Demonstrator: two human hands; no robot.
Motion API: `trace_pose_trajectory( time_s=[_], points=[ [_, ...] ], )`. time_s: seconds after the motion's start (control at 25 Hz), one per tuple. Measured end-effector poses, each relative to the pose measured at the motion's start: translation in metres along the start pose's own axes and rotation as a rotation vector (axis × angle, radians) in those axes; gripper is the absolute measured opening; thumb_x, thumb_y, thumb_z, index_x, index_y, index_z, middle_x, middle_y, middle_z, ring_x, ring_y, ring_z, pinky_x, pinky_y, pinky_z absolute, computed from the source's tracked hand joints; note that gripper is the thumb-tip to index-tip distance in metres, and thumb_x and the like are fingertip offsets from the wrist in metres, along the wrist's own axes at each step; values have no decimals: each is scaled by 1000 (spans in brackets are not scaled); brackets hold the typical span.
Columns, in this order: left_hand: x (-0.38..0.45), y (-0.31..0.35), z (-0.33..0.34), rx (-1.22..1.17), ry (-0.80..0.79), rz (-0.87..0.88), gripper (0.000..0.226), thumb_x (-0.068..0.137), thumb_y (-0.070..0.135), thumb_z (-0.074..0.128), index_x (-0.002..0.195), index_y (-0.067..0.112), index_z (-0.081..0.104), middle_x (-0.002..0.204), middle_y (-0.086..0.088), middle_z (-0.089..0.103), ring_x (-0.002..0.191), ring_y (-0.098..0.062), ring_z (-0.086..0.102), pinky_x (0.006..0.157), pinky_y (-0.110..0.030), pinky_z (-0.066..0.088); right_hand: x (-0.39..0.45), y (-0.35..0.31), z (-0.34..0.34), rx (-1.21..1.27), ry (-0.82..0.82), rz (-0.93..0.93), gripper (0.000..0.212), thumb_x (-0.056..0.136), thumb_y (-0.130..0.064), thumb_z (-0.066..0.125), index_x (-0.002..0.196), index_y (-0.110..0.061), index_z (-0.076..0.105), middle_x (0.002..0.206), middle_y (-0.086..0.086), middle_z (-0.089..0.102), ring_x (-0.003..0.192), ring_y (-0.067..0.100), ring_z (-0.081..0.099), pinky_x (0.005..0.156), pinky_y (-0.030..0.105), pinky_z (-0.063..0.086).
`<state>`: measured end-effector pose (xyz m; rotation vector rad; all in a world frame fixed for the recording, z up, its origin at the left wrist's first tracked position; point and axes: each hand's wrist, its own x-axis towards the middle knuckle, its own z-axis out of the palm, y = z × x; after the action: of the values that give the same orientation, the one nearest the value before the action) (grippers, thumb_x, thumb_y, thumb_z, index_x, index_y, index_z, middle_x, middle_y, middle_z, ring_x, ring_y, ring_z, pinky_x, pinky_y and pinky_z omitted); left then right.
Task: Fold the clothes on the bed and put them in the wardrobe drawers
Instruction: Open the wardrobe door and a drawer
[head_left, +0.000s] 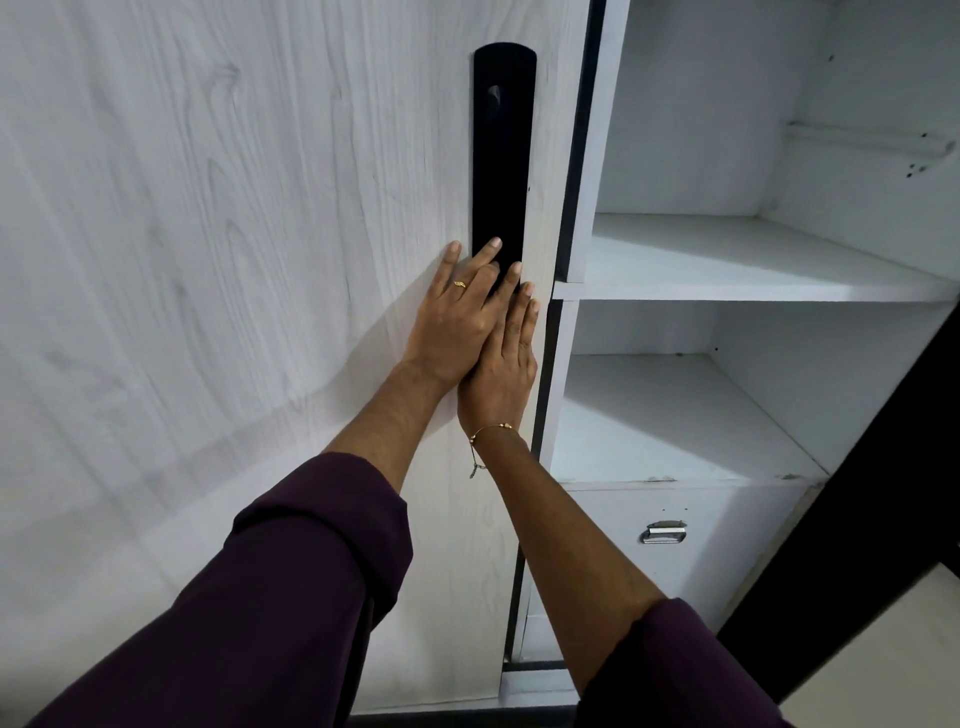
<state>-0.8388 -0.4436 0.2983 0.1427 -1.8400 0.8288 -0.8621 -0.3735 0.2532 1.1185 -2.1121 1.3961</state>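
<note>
You see two hands: your left hand (460, 317) and your right hand (501, 371), both flat against one sliding wardrobe door (234, 260). That door carries one long black handle (503, 145). You wear one ring (460, 284) and one bracelet (491, 431). Beside the door you count two open shelves, the upper shelf (753, 260) and the lower shelf (675, 431), and one drawer (727, 545) with one metal pull (665, 532).
</note>
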Motion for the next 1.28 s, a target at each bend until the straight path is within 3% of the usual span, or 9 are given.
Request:
trace_pose_trajectory(
  time_s=[0.2, 0.64, 0.88, 1.04, 1.12, 1.2, 1.28],
  points=[
    [3, 5, -2, -8, -3, -29, 37, 82, 15, 70, 116, 3, 64, 112, -14, 67, 119, -30, 56, 103, -50, 37, 3, 11, -5, -134, -64, -18, 63, 101, -21, 38, 139, -18, -12, 147, -6, -20, 137, 9, -19, 115, 36, -5],
    [16, 32, 8, -13, -16, -14, 35, 90, 17, 52, 121, 4, 60, 112, -14, 65, 119, -28, 56, 104, -48, 37, 11, 32, -34, -184, -145, -32, 60, 102, -20, 31, 140, -16, -16, 144, -3, -28, 134, 10, -26, 113, 32, -12],
    [22, 43, 13, -19, -46, -25, 36, 96, 20, 44, 125, 3, 56, 117, -16, 63, 122, -28, 53, 105, -48, 35, 13, 58, -47, -184, -117, -152, 64, 96, 2, 33, 141, -14, -10, 149, 1, -19, 138, 14, -19, 119, 37, 2],
    [25, 52, 16, -8, -64, -66, 40, 92, 19, 53, 128, 2, 52, 121, -17, 60, 126, -29, 46, 108, -48, 28, 15, 73, -50, -188, -60, -212, 67, 90, 6, 42, 145, -6, 5, 156, 13, 5, 142, 21, -5, 117, 38, 11],
    [24, 69, 17, -28, -130, -170, 47, 94, 22, 50, 135, 1, 42, 135, -20, 45, 136, -32, 31, 111, -51, 20, 15, 86, -56, -197, -37, -294, 62, 89, 3, 44, 145, 0, 18, 153, 17, 20, 143, 26, 10, 116, 38, 18],
    [15, 98, 18, -60, -207, -235, 59, 96, 27, 40, 146, 6, 18, 149, -15, 15, 145, -29, -4, 115, -52, 3, 8, 110, -63, -272, -39, -376, 56, 88, 0, 40, 142, 4, 26, 149, 20, 28, 141, 29, 19, 116, 41, 21],
    [-3, 141, 25, -119, -304, -168, 62, 93, 25, 31, 148, 9, 8, 151, -10, 10, 143, -23, -20, 114, -50, -7, -9, 151, -71, -365, -81, -370, 56, 87, -6, 40, 140, 4, 26, 146, 22, 33, 139, 30, 21, 115, 43, 19]
  ],
)
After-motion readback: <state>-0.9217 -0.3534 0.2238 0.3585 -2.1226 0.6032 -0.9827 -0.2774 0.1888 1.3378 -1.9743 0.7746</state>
